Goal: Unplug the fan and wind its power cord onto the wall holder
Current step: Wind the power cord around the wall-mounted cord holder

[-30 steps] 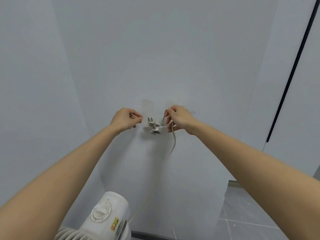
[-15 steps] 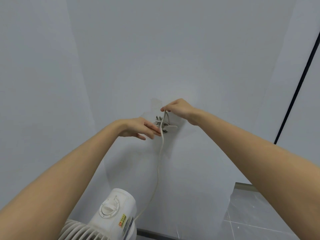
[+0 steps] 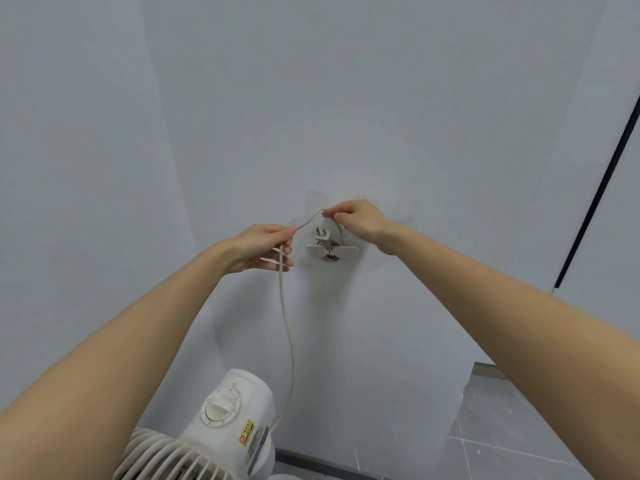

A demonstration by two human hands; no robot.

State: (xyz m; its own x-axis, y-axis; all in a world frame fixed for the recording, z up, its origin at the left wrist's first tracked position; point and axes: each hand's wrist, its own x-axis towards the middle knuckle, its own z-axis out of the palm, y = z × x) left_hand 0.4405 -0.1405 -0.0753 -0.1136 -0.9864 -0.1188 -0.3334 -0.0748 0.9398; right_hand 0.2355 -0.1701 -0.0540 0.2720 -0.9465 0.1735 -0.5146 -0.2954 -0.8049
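A white wall holder [image 3: 331,251] is stuck to the grey wall, with the plug's metal prongs showing at its middle. The pale power cord [image 3: 286,327] rises from the white fan [image 3: 221,427] at the bottom, passes through my left hand [image 3: 264,247], arcs over the holder's top and reaches my right hand [image 3: 356,220]. My left hand grips the cord just left of the holder. My right hand pinches the cord at the top of the arc, above and right of the holder.
A clear adhesive sheet [image 3: 329,292] backs the holder on the wall. A black vertical strip [image 3: 599,188] runs down the wall at the right. Grey floor tiles [image 3: 512,434] and a dark skirting line lie at the lower right.
My left hand has closed round the cord and drawn it left of the holder. My right hand stays above the holder, and a loop of cord now arcs between the two hands.
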